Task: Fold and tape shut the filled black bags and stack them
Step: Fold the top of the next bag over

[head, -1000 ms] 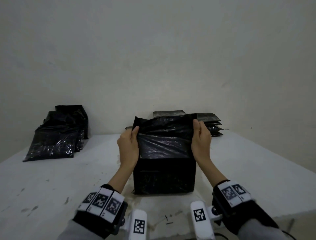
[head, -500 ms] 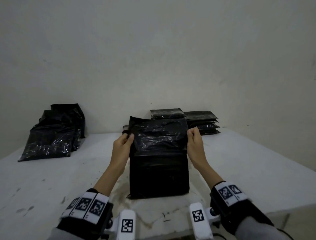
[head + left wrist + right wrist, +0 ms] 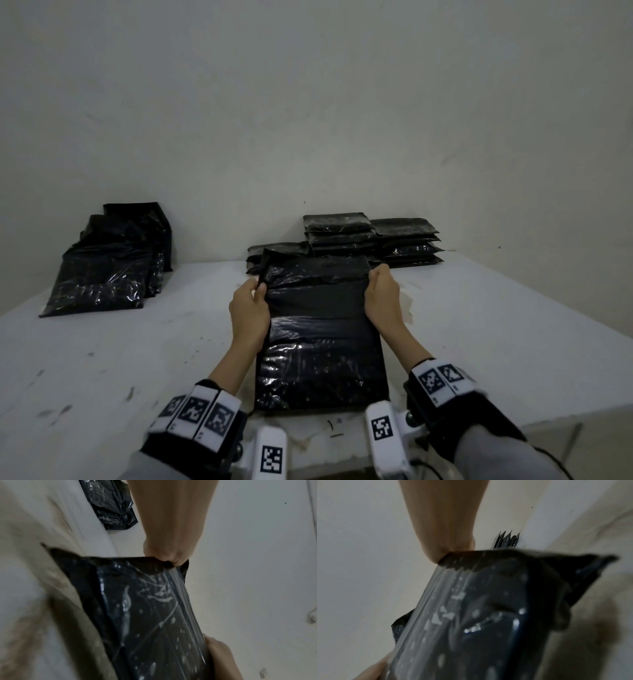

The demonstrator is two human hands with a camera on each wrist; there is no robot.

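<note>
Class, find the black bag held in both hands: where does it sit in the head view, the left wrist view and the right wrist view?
Head: the held bag lies centre, between the left hand and right hand.
Left wrist: held bag fills lower centre.
Right wrist: held bag fills lower centre-right.
Shared landmark: the white table.

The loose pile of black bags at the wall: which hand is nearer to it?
Left. The left hand grips the left edge of the bag being folded, on the side facing the loose pile. The right hand grips the opposite edge, farther away.
</note>
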